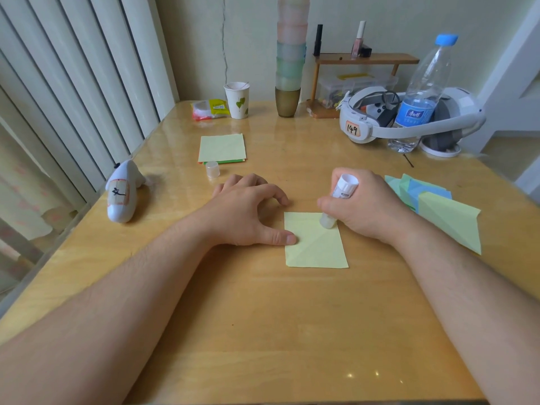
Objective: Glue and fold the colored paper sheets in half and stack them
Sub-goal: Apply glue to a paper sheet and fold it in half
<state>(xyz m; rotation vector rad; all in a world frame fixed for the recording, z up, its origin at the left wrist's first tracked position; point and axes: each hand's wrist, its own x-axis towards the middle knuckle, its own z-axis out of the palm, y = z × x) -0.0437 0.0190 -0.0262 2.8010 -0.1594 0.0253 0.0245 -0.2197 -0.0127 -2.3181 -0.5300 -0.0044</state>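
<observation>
A pale yellow paper sheet (315, 247) lies flat on the wooden table (263, 317) in front of me. My right hand (365, 206) grips a white glue stick (340, 197), whose tip presses on the sheet's upper part. My left hand (248, 214) rests beside the sheet, with its thumb pressing the sheet's left edge and its fingers loosely curled on the table. A stack of folded sheets (222, 149), yellow on top, lies farther back. The glue stick's clear cap (212, 169) stands in front of that stack. Unfolded sheets of green, blue and yellow (438, 209) lie at the right.
A white shark-shaped toy (122, 194) lies at the left edge. At the back stand a paper cup (237, 99), a snack packet (209, 109), a tall stack of cups (289, 62), a small wooden shelf (365, 58), a headset (409, 118) and a water bottle (423, 92).
</observation>
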